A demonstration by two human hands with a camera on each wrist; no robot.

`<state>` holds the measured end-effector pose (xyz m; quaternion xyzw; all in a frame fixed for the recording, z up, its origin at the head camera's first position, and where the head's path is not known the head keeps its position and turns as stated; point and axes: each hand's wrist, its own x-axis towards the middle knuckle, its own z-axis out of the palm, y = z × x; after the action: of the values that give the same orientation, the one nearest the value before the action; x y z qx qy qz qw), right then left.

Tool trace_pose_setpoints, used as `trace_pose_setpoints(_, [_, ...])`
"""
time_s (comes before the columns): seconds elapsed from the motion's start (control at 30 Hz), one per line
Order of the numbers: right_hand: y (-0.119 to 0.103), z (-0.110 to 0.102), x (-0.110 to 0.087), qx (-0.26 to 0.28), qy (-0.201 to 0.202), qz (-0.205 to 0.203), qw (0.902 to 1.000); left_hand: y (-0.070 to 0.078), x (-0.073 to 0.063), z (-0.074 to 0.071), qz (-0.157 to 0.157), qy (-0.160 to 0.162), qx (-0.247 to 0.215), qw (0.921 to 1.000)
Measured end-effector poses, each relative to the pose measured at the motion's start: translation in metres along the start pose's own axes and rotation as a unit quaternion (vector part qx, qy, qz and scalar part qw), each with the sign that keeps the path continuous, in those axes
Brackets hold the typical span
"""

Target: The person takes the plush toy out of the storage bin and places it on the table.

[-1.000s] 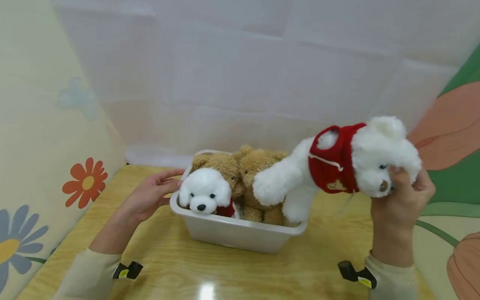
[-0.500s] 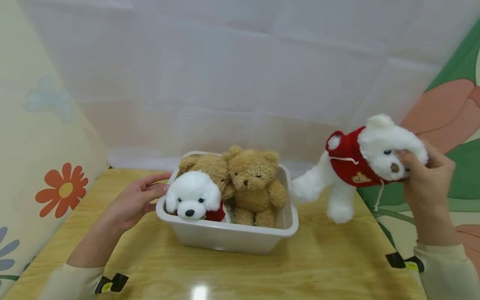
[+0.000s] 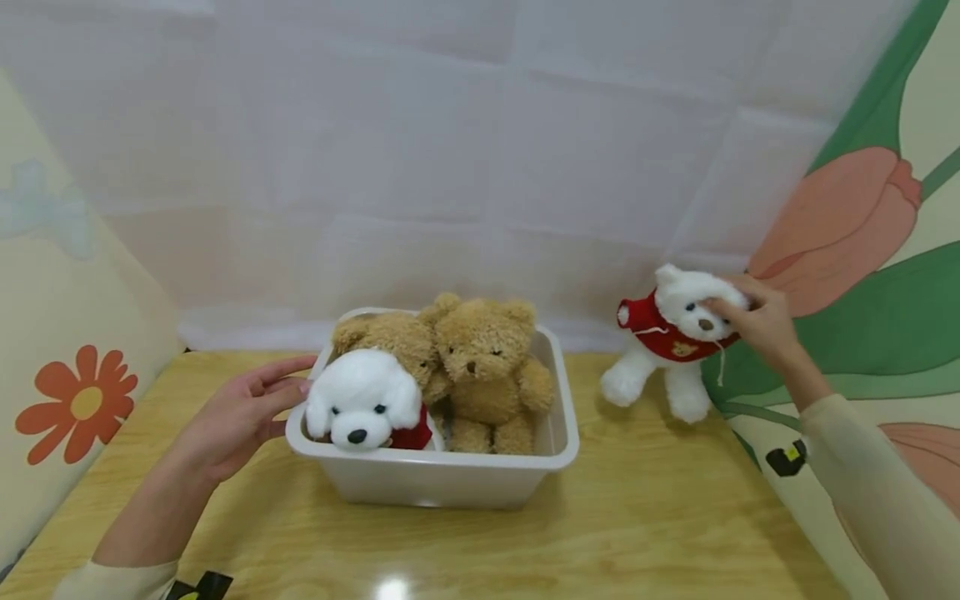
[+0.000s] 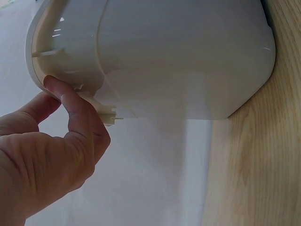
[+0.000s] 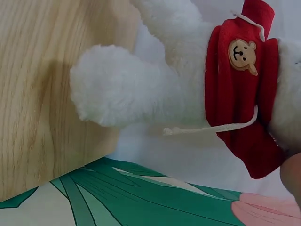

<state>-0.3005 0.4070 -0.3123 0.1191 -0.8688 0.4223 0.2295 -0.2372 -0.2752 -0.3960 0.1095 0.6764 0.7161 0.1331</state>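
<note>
At the back right of the table in the head view, my right hand (image 3: 761, 321) grips a white teddy bear (image 3: 678, 348) by its head. The bear wears a red hoodie (image 5: 237, 89) with a small bear-face patch, and its legs hang down close over the tabletop. My left hand (image 3: 228, 421) pinches the left rim of a white plastic bin (image 3: 438, 483); the left wrist view shows fingers (image 4: 77, 108) at the rim's lip. Inside the bin are a white plush dog (image 3: 365, 396) at the front left and two brown teddy bears (image 3: 487, 354) behind and beside it.
The wooden table (image 3: 622, 517) meets a white cloth backdrop (image 3: 420, 167) at the back. Walls painted with flowers flank it, an orange flower (image 3: 84, 404) on the left and a pink tulip (image 3: 832, 225) on the right.
My right hand has carried the white teddy bear from over the bin's right side to the back right and lowered it toward the table. The left hand stays at the bin.
</note>
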Motion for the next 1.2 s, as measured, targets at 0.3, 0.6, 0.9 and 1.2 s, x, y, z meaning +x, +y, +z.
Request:
trace_pose_setpoints(0.3, [0.052,0.018,0.026,-0.039,-0.085,0.054,0.9941,0.002,-0.001,0.003,-0.002,0.001,-0.009,1.0])
trace_pose_setpoints(0.6, [0.076,0.04,0.023,-0.064,-0.19,0.062,0.9778,0.004,-0.002,0.005,-0.008,0.011,0.0,0.9999])
trace_pose_setpoints(0.9, [0.081,0.05,0.024,-0.062,-0.168,0.086,0.9801,0.008,-0.001,0.004,-0.003,0.009,0.008,0.9999])
trace_pose_setpoints(1.2, [0.077,0.046,0.034,-0.103,-0.182,0.079,0.9747,0.006,-0.002,0.007,-0.003,0.001,0.008,1.0])
